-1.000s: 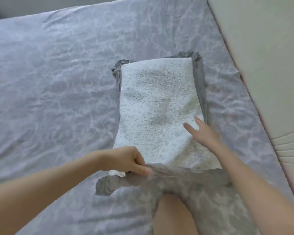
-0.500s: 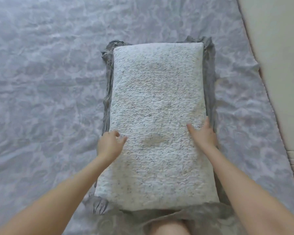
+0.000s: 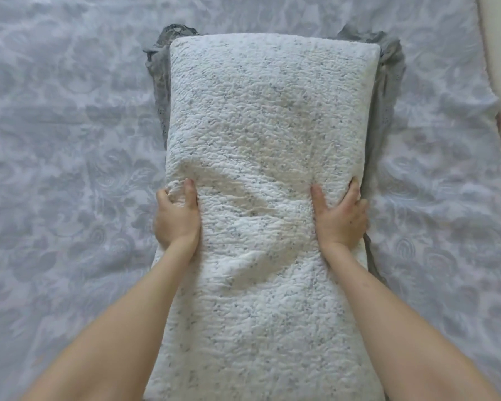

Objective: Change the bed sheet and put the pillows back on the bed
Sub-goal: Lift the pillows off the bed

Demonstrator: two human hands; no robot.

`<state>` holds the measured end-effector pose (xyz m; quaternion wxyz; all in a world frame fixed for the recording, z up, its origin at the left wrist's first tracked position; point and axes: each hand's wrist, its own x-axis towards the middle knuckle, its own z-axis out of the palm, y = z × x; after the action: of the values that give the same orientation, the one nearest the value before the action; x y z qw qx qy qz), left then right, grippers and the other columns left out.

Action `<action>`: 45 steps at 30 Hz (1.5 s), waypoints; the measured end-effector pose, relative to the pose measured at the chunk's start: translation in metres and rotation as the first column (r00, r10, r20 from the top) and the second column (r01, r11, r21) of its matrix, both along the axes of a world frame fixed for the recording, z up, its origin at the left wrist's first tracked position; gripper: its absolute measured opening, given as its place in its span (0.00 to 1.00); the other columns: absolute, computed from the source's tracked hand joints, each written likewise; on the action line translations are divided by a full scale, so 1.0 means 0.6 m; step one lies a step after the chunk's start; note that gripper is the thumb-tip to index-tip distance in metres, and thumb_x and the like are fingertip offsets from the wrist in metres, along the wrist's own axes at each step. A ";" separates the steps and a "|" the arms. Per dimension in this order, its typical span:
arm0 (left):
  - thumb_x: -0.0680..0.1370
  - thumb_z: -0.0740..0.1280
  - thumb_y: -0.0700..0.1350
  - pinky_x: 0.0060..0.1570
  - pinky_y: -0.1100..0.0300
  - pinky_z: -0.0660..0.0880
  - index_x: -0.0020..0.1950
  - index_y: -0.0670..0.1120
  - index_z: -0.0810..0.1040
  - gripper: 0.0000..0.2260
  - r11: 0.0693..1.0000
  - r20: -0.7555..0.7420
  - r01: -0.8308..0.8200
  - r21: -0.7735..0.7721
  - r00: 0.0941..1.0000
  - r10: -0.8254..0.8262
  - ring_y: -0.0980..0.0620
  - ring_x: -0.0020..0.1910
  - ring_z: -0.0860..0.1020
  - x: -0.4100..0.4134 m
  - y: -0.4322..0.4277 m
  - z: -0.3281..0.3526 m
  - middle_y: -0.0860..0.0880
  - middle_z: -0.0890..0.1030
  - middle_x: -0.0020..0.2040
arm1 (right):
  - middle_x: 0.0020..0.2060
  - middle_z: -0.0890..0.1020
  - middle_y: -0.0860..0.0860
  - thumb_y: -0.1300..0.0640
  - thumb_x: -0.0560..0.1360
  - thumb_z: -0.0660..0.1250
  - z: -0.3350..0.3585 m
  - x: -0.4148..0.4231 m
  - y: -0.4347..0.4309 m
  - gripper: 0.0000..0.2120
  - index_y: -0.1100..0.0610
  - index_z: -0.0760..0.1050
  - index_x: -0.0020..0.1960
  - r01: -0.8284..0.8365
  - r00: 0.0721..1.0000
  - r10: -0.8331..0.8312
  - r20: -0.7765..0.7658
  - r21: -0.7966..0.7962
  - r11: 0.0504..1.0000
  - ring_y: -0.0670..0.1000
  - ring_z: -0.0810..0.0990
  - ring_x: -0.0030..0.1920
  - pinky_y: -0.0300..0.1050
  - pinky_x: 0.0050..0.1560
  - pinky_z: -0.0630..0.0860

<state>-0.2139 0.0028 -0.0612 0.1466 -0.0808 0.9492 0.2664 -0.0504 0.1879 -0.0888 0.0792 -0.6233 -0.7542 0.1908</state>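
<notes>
— Left hand?
— Gripping the pillow at its left edge: thumb on top, fingers curled round the side.
— Right hand?
— Likewise, at the right edge.
— Pillow?
— Flat on a grey case, over the sheet.

The left hand has left the grey pillowcase and now grips the pillow by its left edge. The right hand, flat on top before, has slid outward to clasp the right edge; creases now run between the hands.
</notes>
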 end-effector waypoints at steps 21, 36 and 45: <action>0.78 0.53 0.65 0.43 0.55 0.68 0.48 0.46 0.71 0.23 0.965 0.099 0.016 0.262 0.994 -0.043 0.46 0.43 0.73 0.365 -0.513 0.361 0.47 0.75 0.43 | 0.35 0.73 0.47 0.39 0.78 0.56 0.420 0.333 -0.388 0.21 0.57 0.73 0.50 -0.313 0.925 0.315 -0.211 0.044 0.949 0.51 0.73 0.35 0.41 0.27 0.59; 0.77 0.54 0.66 0.45 0.55 0.68 0.67 0.44 0.70 0.31 0.985 0.114 0.166 0.051 0.979 -0.171 0.42 0.58 0.75 0.441 -0.665 0.449 0.44 0.77 0.61 | 0.65 0.74 0.57 0.42 0.80 0.55 0.454 0.496 -0.619 0.27 0.58 0.66 0.71 -0.162 0.983 0.132 -0.129 -0.263 0.951 0.60 0.73 0.63 0.50 0.58 0.71; 0.74 0.56 0.69 0.53 0.53 0.73 0.65 0.45 0.73 0.33 0.991 0.307 0.027 0.133 0.949 -0.067 0.43 0.58 0.76 0.560 -0.743 0.368 0.45 0.78 0.60 | 0.55 0.79 0.58 0.43 0.79 0.57 0.369 0.574 -0.637 0.24 0.60 0.70 0.65 -0.180 0.980 0.199 0.007 -0.399 0.899 0.59 0.78 0.52 0.47 0.41 0.69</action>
<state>0.1220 -0.4432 0.1596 0.3053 -0.0894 0.8970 0.3068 0.2938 -0.1941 0.1329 -0.0853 -0.5543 -0.7587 0.3313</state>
